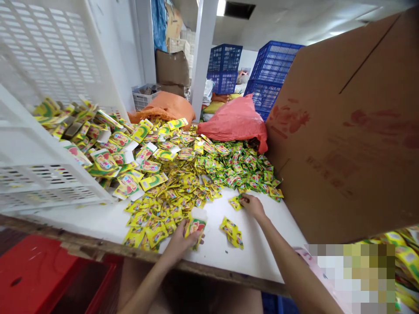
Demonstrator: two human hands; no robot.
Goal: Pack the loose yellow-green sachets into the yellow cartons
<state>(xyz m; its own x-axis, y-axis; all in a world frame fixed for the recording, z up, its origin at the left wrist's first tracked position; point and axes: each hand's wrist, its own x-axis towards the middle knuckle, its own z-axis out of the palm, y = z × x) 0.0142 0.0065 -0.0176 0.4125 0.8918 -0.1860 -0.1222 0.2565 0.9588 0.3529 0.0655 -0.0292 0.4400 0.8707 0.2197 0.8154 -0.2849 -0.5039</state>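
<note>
My left hand is wrapped round a small yellow and green box with its white flap up, near the table's front edge. Farther right, my right hand pinches a small yellow packet just above the white table top. Between my hands lie a few yellow packets close together. A heap of yellow packets spreads beside and behind my left hand, and green packets are piled beyond my right hand. Open yellow boxes are heaped at the left.
A white crate tips its boxes out at the left. A large cardboard box walls the right side. Behind the heaps lie an orange sack and a red sack. A red stool is below left; blue crates stand behind.
</note>
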